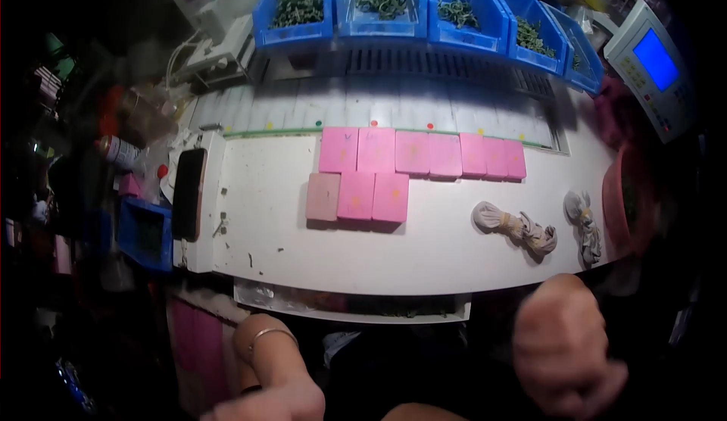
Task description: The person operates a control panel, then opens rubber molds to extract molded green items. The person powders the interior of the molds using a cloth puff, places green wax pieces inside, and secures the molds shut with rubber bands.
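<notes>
Low at the front right is my right hand [564, 349], in front of the table edge and smeared by motion; its fingers look bent, but I cannot make out their position. My left hand [276, 404] is at the bottom edge below a wrist with a bracelet [274, 332], and its fingers are cut off. Nearest to the right hand lie two knotted greyish cloth bundles [515, 228] [585, 228] on the white table [424, 262]. Several flat pink blocks [356, 196] with faint yellow marks lie in two rows at the middle.
Blue bins [382, 27] holding small green plant-like pieces line the back. At the right stand a device with a blue display [657, 57] and a reddish basket [617, 201]. A phone [190, 194] lies on the left edge. An open drawer [348, 307] juts out beneath the table.
</notes>
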